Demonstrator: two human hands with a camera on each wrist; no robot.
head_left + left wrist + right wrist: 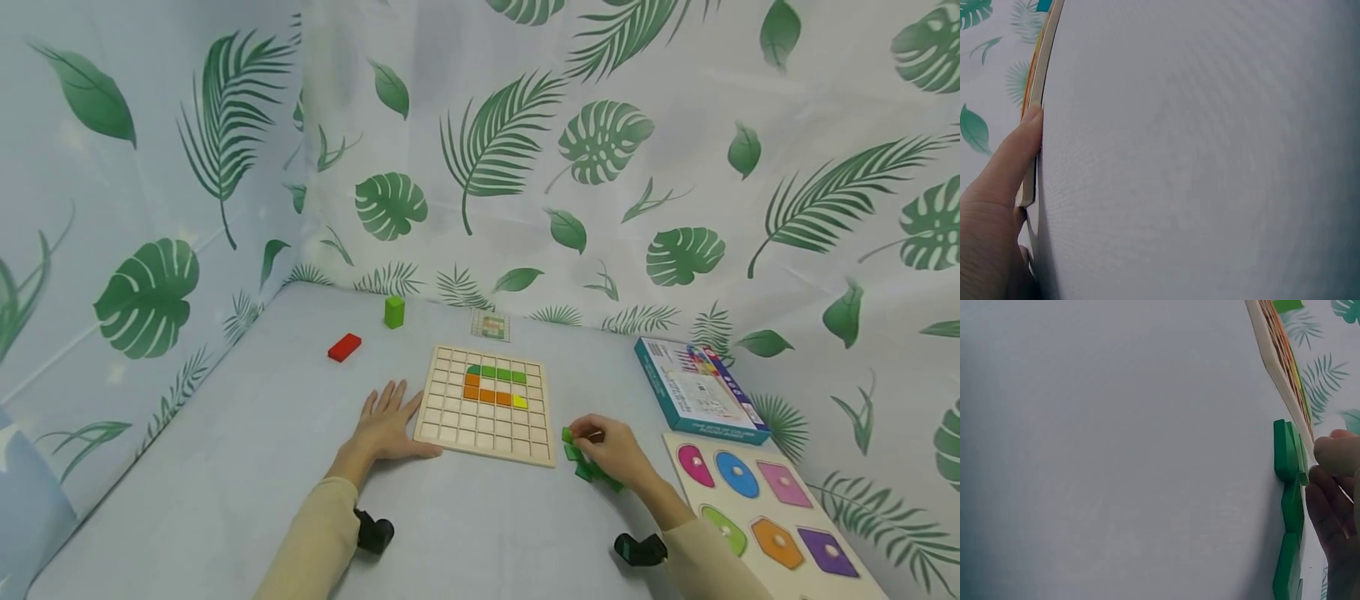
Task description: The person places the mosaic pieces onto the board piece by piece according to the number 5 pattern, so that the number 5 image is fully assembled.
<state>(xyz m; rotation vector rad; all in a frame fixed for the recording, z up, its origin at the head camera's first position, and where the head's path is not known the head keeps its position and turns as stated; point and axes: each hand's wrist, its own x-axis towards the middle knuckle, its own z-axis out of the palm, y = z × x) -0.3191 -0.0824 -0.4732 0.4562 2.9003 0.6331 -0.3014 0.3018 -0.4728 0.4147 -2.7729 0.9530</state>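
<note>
right fingers (1336,457): just beside green blocks (1292,509) | board (1280,374): edge showing | tabletop (1122,450): grey

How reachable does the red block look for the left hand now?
Likely yes: only bare tabletop separates the left hand from the red block, though the hand touches the grid board.

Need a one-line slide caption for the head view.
Left hand at the grid board's edge, right hand at the loose green tiles beside it.
</note>
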